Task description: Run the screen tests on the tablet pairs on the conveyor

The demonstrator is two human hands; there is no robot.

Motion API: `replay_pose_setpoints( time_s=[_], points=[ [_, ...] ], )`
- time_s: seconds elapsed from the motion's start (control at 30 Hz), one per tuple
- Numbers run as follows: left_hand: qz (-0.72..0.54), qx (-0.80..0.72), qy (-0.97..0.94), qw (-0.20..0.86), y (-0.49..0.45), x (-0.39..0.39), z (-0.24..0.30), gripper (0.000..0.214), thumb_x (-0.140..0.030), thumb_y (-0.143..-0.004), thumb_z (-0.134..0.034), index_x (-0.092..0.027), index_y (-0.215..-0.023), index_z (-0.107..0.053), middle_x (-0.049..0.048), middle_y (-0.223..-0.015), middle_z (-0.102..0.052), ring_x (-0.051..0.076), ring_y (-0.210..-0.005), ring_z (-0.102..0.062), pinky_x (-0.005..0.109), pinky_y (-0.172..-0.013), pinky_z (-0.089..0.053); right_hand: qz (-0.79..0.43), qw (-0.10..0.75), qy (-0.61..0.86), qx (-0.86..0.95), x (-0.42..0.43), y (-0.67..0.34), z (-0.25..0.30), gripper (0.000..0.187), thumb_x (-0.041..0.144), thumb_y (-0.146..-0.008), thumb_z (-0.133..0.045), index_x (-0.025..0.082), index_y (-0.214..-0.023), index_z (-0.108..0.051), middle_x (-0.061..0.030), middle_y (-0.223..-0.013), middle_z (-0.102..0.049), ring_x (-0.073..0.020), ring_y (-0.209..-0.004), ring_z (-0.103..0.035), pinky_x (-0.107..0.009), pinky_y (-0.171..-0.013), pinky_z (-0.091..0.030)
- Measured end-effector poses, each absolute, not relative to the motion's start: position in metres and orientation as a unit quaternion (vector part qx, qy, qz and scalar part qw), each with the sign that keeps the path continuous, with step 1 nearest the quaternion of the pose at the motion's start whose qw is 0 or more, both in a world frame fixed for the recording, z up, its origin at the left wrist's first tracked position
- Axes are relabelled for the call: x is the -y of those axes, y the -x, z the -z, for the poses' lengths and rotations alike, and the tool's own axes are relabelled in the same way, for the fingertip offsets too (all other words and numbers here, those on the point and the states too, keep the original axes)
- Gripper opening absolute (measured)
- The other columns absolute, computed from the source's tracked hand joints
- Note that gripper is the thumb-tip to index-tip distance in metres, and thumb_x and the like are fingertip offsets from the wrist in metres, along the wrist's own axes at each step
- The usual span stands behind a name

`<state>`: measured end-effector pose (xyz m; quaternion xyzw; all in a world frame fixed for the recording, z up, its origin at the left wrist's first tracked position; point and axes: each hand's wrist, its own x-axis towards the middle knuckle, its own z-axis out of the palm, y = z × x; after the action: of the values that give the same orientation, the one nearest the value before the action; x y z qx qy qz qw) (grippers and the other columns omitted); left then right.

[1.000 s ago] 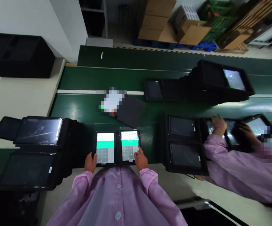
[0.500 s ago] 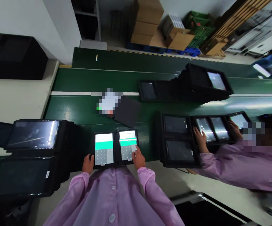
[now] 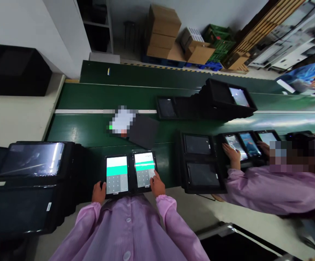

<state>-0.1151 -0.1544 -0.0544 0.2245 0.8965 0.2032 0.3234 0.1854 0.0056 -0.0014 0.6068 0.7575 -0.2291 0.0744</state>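
Observation:
Two tablets lie side by side in a black tray [image 3: 130,188] at the near edge of the green bench. The left tablet [image 3: 116,177] and the right tablet [image 3: 143,174] both show a calculator keypad under a bright green band. Small characters stand at the top of the right screen. My left hand [image 3: 99,193] rests beside the tray's left edge, thumb apart from the fingers, holding nothing I can see. With fingers out, my right hand [image 3: 158,185] touches the right tablet's lower right side, over the keypad.
Stacked trays with dark tablets stand left [image 3: 32,159] and right [image 3: 201,175]. Beyond lie a dark grey flat sheet [image 3: 143,130], a blurred pale item and another tray stack [image 3: 214,98]. On the right, a co-worker in a pink sleeve [image 3: 269,188] handles lit tablets.
The whole view has shifted slightly. My right hand stays at the right tablet, whose top line reads differently. One of the co-worker's tablets now shows a blue picture, and the co-worker's head has moved.

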Motion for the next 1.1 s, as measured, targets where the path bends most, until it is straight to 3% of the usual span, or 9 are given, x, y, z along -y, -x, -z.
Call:
replay_pose_setpoints(
  time_s=[0.3,0.77,1.1],
  points=[
    [-0.202,-0.904,-0.216,0.307,0.111,0.158,0.054,0.062,-0.045,-0.086,-0.039,-0.003,-0.131,-0.05,0.023,-0.131,-0.053,0.032,-0.131,-0.047,0.043,-0.113,-0.035,0.253,0.087,-0.593,-0.759,-0.017,-0.177,-0.002,0.028,0.028,-0.098,-0.037,0.018,-0.081,-0.058,-0.0092,-0.149,-0.045,-0.0125,-0.082,-0.067,-0.027,-0.072,-0.049],
    [-0.194,-0.905,-0.2,0.322,0.098,0.157,0.036,0.069,-0.044,-0.089,-0.037,0.002,-0.14,-0.043,0.0253,-0.14,-0.046,0.033,-0.133,-0.044,0.042,-0.116,-0.03,0.225,0.095,-0.557,-0.794,-0.018,-0.174,-0.004,0.031,0.029,-0.1,-0.034,0.018,-0.085,-0.059,-0.0078,-0.153,-0.04,-0.013,-0.084,-0.068,-0.027,-0.07,-0.051],
    [-0.206,-0.907,-0.185,0.316,0.095,0.158,0.036,0.065,-0.041,-0.09,-0.04,0.002,-0.138,-0.043,0.0266,-0.14,-0.047,0.033,-0.136,-0.042,0.043,-0.116,-0.031,0.223,0.106,-0.559,-0.792,-0.035,-0.162,-0.003,0.03,0.027,-0.098,-0.034,0.017,-0.087,-0.06,-0.014,-0.152,-0.04,-0.0157,-0.083,-0.068,-0.03,-0.071,-0.052]
  ],
)
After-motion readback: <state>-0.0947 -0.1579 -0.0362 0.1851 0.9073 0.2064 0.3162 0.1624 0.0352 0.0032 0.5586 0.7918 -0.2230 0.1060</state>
